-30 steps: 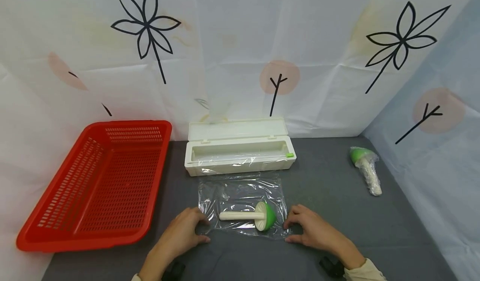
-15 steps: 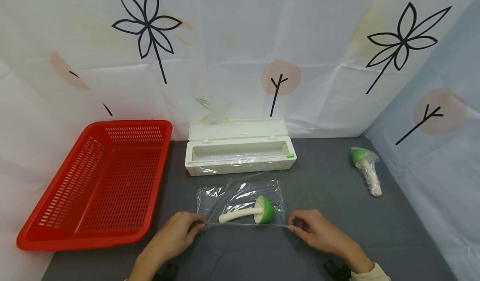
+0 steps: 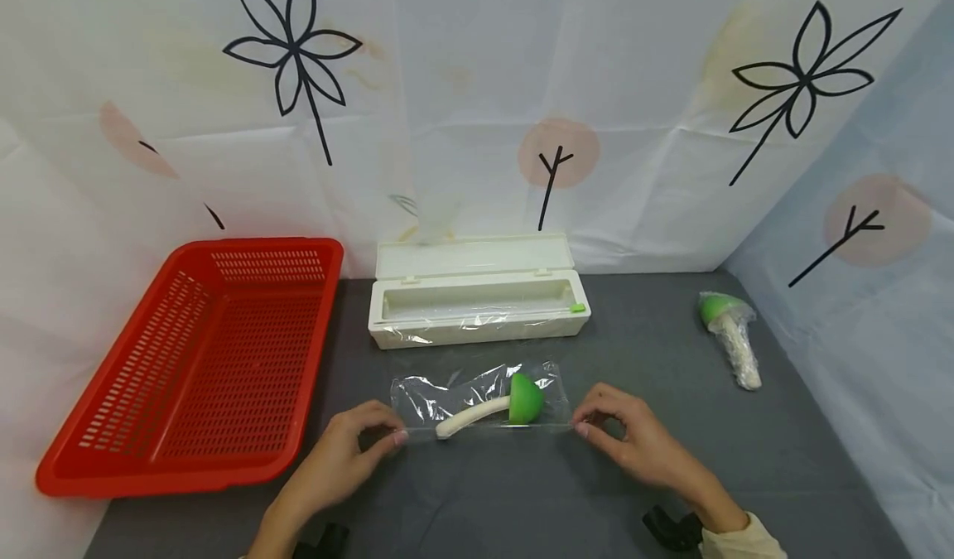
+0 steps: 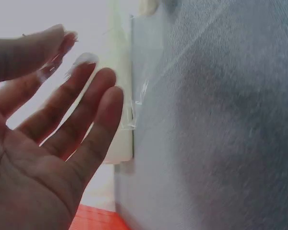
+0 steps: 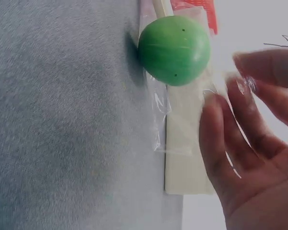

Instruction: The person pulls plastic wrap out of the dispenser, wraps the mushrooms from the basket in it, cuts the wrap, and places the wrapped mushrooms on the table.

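Note:
A toy mushroom with a green cap and pale stem (image 3: 526, 399) lies on a sheet of clear cling film (image 3: 426, 397), stem to the left. My left hand (image 3: 344, 453) pinches the film's near left corner between thumb and fingertips. At the near right corner, my right hand (image 3: 633, 439) does the same. Between the hands, the film's near edge stretches in a straight line, raised off the table. From the right wrist, the round green cap (image 5: 175, 50) shows beyond the fingers. In the left wrist view, thin film (image 4: 143, 93) is hard to make out beside the left hand (image 4: 62, 139).
Behind the film stands a white cling film dispenser (image 3: 480, 331), lid up, with film stuck along its front. A red plastic basket (image 3: 298, 426) sits at the left. At the right lies another mushroom wrapped in film (image 3: 738, 352). Fabric walls enclose the grey table.
Both hands have pinched the film's near corners and lifted that edge. The mushroom has tilted and shifted away from me, its cap now turned more toward me.

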{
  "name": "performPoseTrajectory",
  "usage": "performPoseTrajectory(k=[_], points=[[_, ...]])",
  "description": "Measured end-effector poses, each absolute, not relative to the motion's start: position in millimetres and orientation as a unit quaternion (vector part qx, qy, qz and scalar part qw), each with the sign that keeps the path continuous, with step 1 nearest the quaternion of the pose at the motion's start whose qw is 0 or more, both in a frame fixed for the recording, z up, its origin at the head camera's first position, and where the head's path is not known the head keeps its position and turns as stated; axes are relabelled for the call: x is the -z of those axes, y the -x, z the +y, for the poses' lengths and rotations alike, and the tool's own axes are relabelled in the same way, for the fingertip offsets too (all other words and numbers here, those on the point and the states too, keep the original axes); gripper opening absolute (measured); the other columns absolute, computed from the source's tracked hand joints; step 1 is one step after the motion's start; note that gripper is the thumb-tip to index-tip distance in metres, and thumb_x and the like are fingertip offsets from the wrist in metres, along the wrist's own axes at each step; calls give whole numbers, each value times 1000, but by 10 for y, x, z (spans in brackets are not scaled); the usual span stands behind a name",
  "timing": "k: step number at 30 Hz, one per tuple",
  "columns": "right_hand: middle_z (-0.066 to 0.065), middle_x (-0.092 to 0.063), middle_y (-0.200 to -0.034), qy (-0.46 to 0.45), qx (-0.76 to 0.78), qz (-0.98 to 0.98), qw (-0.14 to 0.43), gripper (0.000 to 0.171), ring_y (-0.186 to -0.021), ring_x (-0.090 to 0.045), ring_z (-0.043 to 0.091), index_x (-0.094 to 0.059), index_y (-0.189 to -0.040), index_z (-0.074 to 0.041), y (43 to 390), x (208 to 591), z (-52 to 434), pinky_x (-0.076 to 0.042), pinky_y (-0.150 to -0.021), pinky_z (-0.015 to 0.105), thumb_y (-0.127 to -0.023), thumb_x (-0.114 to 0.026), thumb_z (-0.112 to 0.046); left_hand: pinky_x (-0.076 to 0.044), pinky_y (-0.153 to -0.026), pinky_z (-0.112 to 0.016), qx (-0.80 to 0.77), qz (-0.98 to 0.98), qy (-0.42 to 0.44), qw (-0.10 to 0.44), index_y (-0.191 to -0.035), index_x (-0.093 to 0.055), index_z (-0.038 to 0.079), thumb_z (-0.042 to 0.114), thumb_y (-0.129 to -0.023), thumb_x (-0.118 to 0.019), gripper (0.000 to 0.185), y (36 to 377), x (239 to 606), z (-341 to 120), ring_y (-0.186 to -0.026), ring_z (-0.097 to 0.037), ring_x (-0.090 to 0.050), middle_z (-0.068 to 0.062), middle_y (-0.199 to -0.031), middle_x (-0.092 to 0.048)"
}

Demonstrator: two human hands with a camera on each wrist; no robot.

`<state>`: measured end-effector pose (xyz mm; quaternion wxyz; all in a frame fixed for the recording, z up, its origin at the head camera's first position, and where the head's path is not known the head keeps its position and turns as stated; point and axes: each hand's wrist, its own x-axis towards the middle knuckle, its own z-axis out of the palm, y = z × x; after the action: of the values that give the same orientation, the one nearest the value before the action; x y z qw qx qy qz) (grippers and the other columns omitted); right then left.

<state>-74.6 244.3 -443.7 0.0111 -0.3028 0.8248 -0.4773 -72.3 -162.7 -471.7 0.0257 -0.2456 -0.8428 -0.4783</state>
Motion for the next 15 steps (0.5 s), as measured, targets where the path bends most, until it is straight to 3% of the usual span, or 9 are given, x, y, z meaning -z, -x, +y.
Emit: performPoseTrajectory(k=[5, 8, 12, 15], points=[[15, -66, -100, 258, 525, 811, 10, 12, -92, -68, 21, -62, -108, -1, 882, 4445, 2359, -57, -78, 34, -101, -55, 6, -54, -64, -26, 541, -824, 165, 38, -96, -77, 6, 8, -92, -75, 5, 785, 4754, -1601, -75, -9, -67, 2, -86, -73], [22, -64, -92, 224, 557, 800, 15, 11, -80, -70, 23, -58, -110, 9, 997, 4451, 2287, -59, -69, 37, -104, -49, 6, -56, -62, -25, 583, -806, 96, 33, -98, -76, -2, 10, -95, -72, 12, 855, 4766, -1539, -70, -13, -70, -4, -81, -73], [25, -63, -85, 159, 563, 810, -18, 14, -60, -63, 20, -60, -109, 13, 1193, 4473, 2162, -55, -54, 37, -103, -55, 1, -59, -60, -29, 626, -780, 10, 27, -104, -72, -9, 8, -97, -69, 18, 1018, 4765, -1437, -63, -17, -71, -17, -78, -71], [22, -67, -85, 89, 539, 836, -48, 16, -57, -61, 18, -65, -108, 8, 1353, 4518, 2074, -52, -51, 32, -100, -64, -6, -59, -56, -31, 611, -789, -42, 44, -104, -73, -9, 8, -97, -69, 18, 1186, 4779, -1369, -56, -17, -68, -19, -75, -69]])
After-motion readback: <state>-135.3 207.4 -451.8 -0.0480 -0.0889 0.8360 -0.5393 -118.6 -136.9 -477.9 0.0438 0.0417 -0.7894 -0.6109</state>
